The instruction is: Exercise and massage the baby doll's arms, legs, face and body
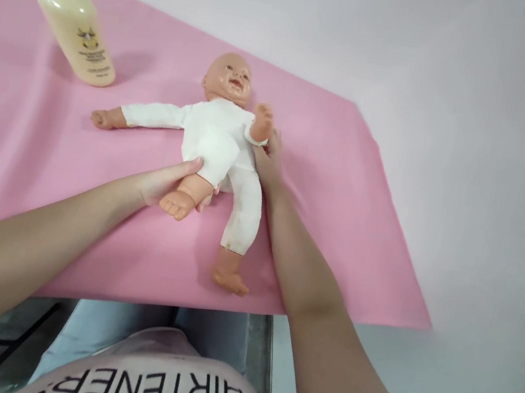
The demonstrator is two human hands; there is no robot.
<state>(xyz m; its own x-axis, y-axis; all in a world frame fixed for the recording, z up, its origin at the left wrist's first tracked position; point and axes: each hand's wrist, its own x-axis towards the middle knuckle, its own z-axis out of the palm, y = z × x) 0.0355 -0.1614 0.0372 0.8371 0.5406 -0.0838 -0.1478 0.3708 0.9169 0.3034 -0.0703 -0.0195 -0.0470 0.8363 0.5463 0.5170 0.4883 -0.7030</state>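
A baby doll (214,127) with a bald head and a white cloth suit lies on its back on a pink sheet (317,233). My left hand (168,183) is wrapped round the doll's bent leg at image left, thumb on top and fingertips showing beneath near the shin. At the doll's other side, my right hand (269,164) grips around its raised arm and flank; some of those fingers are hidden behind the arm. The doll's other arm stretches out to the left, and its other leg points toward me.
A cream-coloured pump bottle (76,28) with a cow picture stands on the sheet at the upper left. The pink-covered table has its front edge close to my body, and a white wall (417,68) runs along the back and right.
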